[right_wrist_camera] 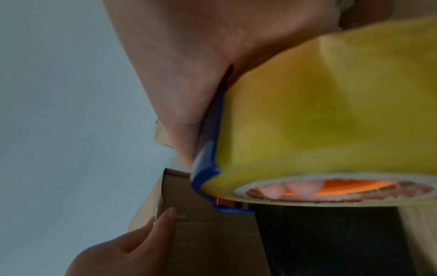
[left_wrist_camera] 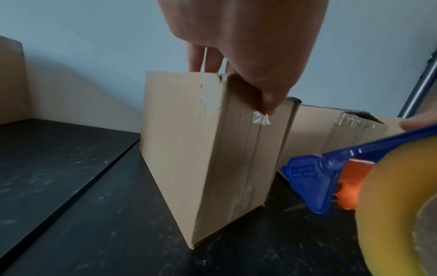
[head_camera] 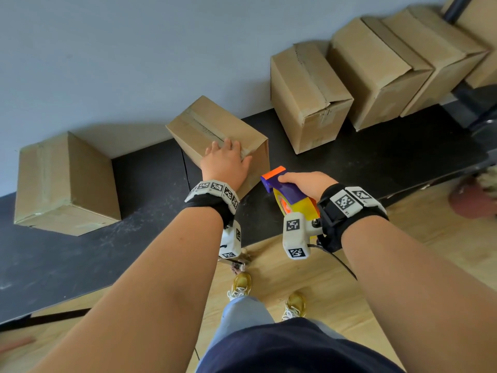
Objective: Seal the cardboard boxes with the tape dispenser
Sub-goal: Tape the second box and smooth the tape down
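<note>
Now: left hand (head_camera: 225,162) flat on box (head_camera: 215,130) | right hand (head_camera: 309,183) grips tape dispenser (head_camera: 285,192) | neighbouring boxes (head_camera: 309,95) alongside

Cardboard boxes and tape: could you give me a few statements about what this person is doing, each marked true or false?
1. The left hand rests on top of a cardboard box. True.
2. The right hand holds the tape dispenser. True.
3. The dispenser is pressed onto the box top. False: it is held beside the box, off its top.
4. The boxes stand on a white tablecloth. False: the surface is black.
5. The tape roll looks yellow. True.
</note>
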The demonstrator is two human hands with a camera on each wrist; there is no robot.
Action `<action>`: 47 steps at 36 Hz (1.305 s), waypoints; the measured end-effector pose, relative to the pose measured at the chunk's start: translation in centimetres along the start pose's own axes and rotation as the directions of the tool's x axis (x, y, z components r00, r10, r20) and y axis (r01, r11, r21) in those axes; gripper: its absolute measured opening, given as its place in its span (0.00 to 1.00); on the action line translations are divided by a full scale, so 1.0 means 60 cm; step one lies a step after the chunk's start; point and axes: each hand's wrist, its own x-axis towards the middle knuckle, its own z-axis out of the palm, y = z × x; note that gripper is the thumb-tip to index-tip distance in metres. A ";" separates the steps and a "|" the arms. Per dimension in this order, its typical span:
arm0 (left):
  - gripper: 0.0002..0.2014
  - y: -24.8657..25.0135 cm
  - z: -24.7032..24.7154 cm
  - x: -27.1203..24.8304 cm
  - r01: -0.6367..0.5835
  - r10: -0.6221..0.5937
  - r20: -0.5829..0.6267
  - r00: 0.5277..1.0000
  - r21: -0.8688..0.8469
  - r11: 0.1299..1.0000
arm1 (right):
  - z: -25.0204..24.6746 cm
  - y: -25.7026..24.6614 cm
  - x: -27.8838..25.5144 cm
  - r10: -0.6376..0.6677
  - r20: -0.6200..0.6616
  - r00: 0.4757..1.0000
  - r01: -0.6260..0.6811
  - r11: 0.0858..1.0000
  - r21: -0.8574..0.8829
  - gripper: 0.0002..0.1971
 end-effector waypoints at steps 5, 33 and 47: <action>0.26 -0.008 -0.003 0.000 -0.040 0.039 -0.038 0.999 -0.028 0.999 | -0.008 -0.007 -0.013 -0.017 -0.021 1.000 0.017 1.000 -0.002 0.17; 0.30 -0.013 -0.022 -0.022 0.028 -0.029 0.015 0.999 0.070 0.997 | -0.045 -0.041 -0.062 -0.140 -0.209 0.968 0.186 0.958 0.220 0.29; 0.26 0.031 -0.049 0.001 0.207 -0.190 0.107 0.976 -0.185 0.961 | -0.067 -0.027 -0.071 -0.238 -0.109 0.965 0.256 0.944 0.207 0.31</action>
